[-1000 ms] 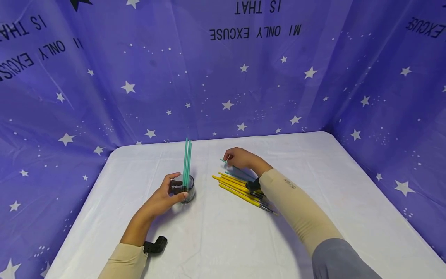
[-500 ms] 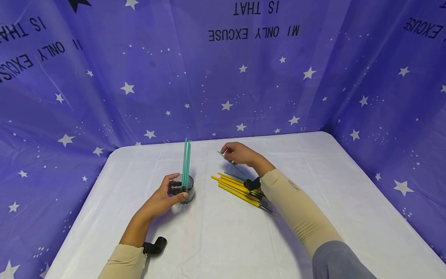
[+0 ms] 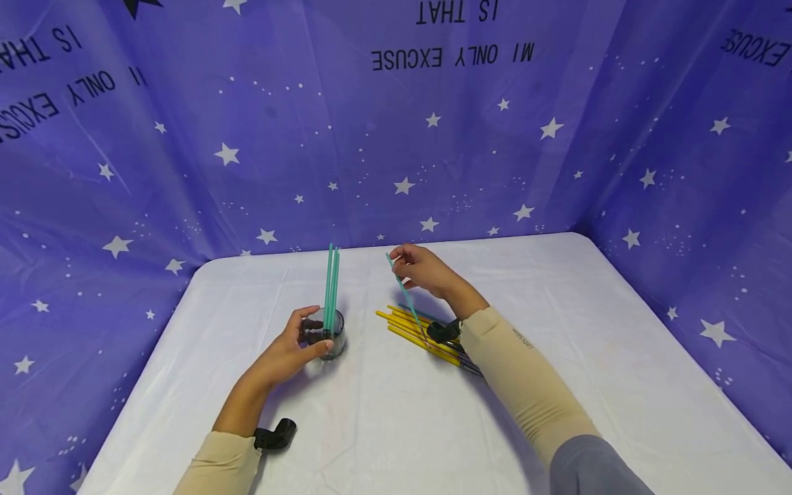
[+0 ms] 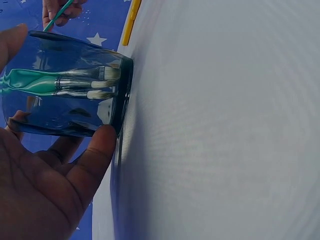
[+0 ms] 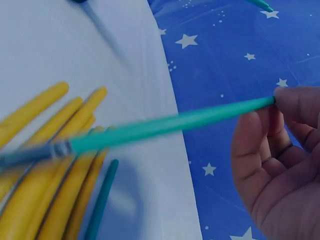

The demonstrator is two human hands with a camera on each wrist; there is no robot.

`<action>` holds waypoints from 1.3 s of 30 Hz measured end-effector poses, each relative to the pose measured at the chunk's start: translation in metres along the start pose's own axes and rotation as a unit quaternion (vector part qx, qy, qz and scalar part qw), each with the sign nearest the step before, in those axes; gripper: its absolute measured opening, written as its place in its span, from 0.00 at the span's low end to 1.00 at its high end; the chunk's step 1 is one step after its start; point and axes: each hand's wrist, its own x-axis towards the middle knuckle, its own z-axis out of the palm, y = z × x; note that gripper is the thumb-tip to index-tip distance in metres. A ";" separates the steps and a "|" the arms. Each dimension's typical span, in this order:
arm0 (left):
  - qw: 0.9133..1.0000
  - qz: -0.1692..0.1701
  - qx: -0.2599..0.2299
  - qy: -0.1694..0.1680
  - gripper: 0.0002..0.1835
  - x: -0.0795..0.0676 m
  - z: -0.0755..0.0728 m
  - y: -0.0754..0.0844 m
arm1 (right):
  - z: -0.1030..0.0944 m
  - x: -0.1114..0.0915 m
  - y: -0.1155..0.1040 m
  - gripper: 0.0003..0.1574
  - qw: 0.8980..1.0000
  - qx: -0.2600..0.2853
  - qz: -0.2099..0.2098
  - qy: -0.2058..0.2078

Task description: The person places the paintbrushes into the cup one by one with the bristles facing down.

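Note:
My left hand [image 3: 287, 354] grips a dark see-through glass [image 3: 337, 347] on the table, thumb on the near side and fingers round the far side. Several teal paintbrushes [image 3: 332, 289] stand in it, handles up; in the left wrist view their pale bristles [image 4: 102, 94] point to the glass's base. To the right, my right hand [image 3: 427, 270] pinches another teal paintbrush [image 5: 165, 122] near its handle end, its ferrule end slanting down over a pile of yellow paintbrushes [image 3: 402, 324]. One more teal paintbrush [image 5: 102, 200] lies beside that pile.
The white-covered table [image 3: 371, 426] reaches back to a purple curtain [image 3: 346, 137] with stars and lettering, which also hangs at both sides. Black wrist devices sit on the left wrist [image 3: 276, 435] and right wrist [image 3: 443, 331].
My right hand has risen and moved slightly away from me, lifting the pinched teal paintbrush from beside the pile into a steeper slant. My left hand and the glass stay put.

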 end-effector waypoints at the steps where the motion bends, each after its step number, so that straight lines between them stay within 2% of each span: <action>1: 1.000 -0.001 0.000 -0.001 0.42 0.000 0.000 0.000 | 0.001 0.000 0.000 0.18 1.000 0.010 -0.002 0.001; 9: 1.000 -0.001 -0.007 -0.003 0.43 -0.002 -0.001 0.002 | 0.012 0.000 -0.002 0.16 0.997 0.063 -0.030 0.039; 21: 1.000 0.001 -0.002 0.001 0.43 -0.001 0.001 -0.002 | 0.024 -0.007 -0.024 0.13 0.983 0.130 -0.111 0.062; 25: 1.000 0.003 -0.004 -0.001 0.43 -0.001 0.001 -0.002 | 0.025 -0.006 -0.029 0.15 0.979 0.153 -0.122 0.063; 31: 1.000 0.004 -0.004 0.001 0.42 -0.001 0.000 0.000 | 0.027 -0.006 -0.042 0.12 0.971 0.183 -0.134 0.075; 39: 1.000 0.002 -0.002 0.002 0.42 -0.001 0.000 0.003 | 0.030 -0.002 -0.061 0.12 0.963 0.196 -0.162 0.086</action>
